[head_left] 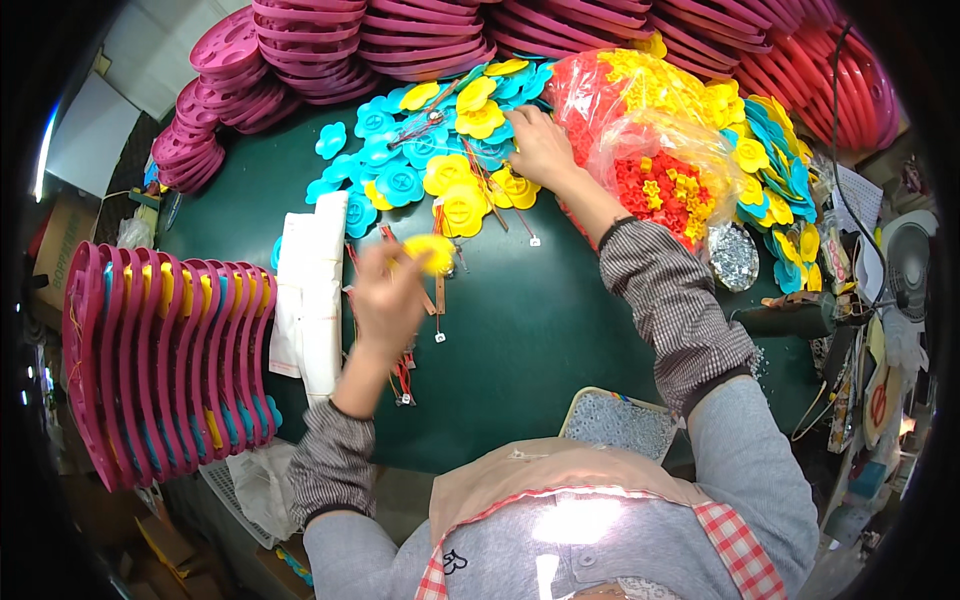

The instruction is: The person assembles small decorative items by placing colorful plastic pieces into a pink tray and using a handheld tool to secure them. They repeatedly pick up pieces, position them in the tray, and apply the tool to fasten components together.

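Observation:
My left hand [388, 305], smeared by motion, is closed on a yellow flower-shaped plastic piece [432, 254] above the green table. Beneath and beside it lie thin wires with small white connectors [439, 337]. My right hand [543, 148] reaches into the pile at the back, thumb and fingers apart, touching its right edge beside a blue flower-shaped piece [490, 152]. Its fingertips are partly hidden among the pieces. More yellow flower-shaped pieces [463, 209] lie just in front of the pile, with red wires across them.
Stacked magenta plastic rings [310, 45] line the back; another row [130, 370] stands left, beside white wrapped bundles [312, 300]. A clear bag [650, 130] of small red and yellow pieces sits right of the pile. A tray of small grey parts [620, 425] is near my body.

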Available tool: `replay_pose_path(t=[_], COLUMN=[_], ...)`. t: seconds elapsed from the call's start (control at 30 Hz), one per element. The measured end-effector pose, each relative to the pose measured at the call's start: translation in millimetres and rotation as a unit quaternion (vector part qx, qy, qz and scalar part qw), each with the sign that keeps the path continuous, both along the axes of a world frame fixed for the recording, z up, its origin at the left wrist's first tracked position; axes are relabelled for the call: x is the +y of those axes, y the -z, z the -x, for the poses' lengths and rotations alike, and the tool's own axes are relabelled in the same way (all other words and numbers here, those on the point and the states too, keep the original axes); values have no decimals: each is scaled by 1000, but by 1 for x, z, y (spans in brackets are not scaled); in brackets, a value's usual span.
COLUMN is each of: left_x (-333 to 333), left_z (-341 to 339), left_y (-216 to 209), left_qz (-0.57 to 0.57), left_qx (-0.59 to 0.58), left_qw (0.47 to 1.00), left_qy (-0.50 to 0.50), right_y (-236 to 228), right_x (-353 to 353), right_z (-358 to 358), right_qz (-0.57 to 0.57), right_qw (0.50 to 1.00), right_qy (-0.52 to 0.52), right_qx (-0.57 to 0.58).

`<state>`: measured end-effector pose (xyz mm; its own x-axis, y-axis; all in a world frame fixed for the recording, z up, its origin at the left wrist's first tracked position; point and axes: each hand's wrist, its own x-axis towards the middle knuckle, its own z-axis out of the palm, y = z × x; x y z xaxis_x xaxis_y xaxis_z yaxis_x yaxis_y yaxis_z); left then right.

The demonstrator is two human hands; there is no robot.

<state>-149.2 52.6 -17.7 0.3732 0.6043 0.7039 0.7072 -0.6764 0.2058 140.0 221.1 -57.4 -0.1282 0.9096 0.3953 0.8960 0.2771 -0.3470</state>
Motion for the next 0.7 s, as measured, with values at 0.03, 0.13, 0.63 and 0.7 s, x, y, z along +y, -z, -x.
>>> replay_pose_path(t=[0.03,0.13,0.63,0.7], left_x=[-22,-82,-33,4], left_z=[-9,-33,-35,-33], left_y=[6,26,-13,-25], left_qz=[34,207,210,189], left_qx=[26,114,-58,-105], left_qw=[998,955,964,968], left_qy=[56,178,152,130], right_y=[0,18,-22,-22], right_x=[5,27,-278,-300], right_z=[3,-5,-106,-116], right_qz=[-32,-115,164,172], right_qw=[999,993,966,966], right_qy=[7,11,-51,-8], right_qx=[-13,-16,194,194])
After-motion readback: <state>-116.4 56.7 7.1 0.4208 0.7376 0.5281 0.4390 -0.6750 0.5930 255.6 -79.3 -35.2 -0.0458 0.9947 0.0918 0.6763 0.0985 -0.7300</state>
